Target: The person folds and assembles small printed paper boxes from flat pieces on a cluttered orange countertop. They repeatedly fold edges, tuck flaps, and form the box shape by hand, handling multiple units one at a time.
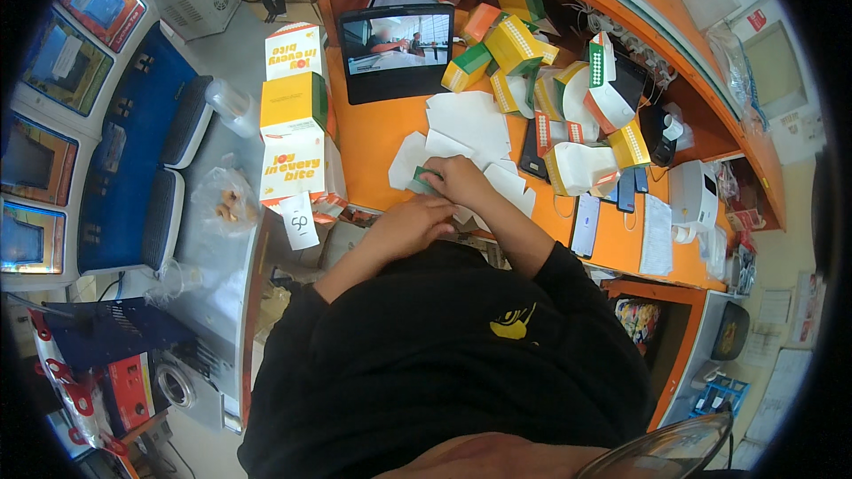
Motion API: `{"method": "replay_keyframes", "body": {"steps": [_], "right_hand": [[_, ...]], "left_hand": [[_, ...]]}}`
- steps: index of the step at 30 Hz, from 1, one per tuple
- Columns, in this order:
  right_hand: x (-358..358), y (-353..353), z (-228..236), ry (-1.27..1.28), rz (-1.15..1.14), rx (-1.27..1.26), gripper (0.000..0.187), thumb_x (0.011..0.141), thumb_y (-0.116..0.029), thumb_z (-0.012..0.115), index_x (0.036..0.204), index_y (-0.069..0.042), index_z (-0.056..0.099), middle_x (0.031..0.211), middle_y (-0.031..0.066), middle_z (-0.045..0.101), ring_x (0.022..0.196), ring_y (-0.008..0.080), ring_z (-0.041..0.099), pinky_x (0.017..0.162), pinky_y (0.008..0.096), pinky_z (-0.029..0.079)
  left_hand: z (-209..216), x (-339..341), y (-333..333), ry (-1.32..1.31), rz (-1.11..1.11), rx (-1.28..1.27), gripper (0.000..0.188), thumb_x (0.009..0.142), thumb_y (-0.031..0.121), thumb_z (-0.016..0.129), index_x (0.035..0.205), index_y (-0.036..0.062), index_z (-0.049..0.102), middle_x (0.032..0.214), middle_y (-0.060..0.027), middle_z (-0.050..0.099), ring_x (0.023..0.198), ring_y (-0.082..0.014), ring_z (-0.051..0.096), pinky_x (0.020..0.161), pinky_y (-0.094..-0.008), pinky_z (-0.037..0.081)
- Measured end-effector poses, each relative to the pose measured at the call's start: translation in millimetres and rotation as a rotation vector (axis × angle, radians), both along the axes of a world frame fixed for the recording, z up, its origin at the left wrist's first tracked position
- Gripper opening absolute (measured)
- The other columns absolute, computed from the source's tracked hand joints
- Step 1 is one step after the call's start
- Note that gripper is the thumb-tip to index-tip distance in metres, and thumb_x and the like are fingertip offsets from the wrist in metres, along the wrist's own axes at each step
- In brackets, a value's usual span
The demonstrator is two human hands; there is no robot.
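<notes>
I've got orange desk (368,160), piled cartons (515,44), grey counter (209,253); left hand (413,226), right hand (456,181) together by white card (470,120), grip unclear.

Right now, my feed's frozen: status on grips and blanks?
Right grip touching green flap, hold unclear; left grip beside. White blanks crowd ahead; cartons piled beyond, rightward.

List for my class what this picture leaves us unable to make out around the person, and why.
Head view: the full shape of the green card piece, partly covered by the right hand.
Head view: whatever lies beneath the left hand, hidden by that hand.
Head view: what the small brown items are, blurred behind their clear plastic bag.
Head view: fine detail on the black-framed tablet, too small.
</notes>
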State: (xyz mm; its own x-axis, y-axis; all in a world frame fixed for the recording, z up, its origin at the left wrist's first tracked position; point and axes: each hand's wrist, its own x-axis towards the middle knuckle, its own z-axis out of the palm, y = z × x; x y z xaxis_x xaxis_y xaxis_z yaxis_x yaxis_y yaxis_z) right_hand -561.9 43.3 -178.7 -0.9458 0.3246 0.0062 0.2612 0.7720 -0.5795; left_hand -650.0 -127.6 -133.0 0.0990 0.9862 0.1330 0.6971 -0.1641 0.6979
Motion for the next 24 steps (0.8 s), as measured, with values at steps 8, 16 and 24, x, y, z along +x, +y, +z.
{"method": "replay_keyframes", "body": {"steps": [8,16,24], "right_hand": [[20.7,-3.1,65.7,0.182,-0.229,-0.049,0.023,0.092,-0.019,0.06,0.113,-0.01,0.067,0.091,0.021,0.069,0.081,0.0398,0.067,0.075,0.0462,0.053],[27.3,-43.3,131.1,0.368,-0.19,-0.519,0.03,0.094,-0.022,0.061,0.12,-0.006,0.062,0.097,0.0158,0.071,0.08,0.0284,0.071,0.074,0.0355,0.055],[24.4,-42.2,148.7,0.58,-0.385,-0.494,0.015,0.095,-0.013,0.064,0.103,-0.001,0.061,0.097,0.0122,0.07,0.088,0.0143,0.068,0.075,0.0269,0.053]], "left_hand": [[-24.5,6.9,9.8,0.026,0.257,-0.259,0.062,0.092,0.034,0.064,0.137,-0.0008,0.041,0.129,-0.0229,0.055,0.12,-0.0393,0.054,0.098,-0.0455,0.045],[13.6,8.8,14.3,-0.37,0.432,0.12,0.079,0.093,0.028,0.065,0.149,-0.0046,0.02,0.145,-0.0288,0.039,0.129,-0.0439,0.047,0.102,-0.043,0.043],[30.9,20.8,14.4,-0.642,0.615,0.296,0.04,0.092,0.008,0.066,0.128,-0.0022,0.051,0.109,-0.0149,0.064,0.097,-0.0186,0.062,0.088,-0.0302,0.049]]}}
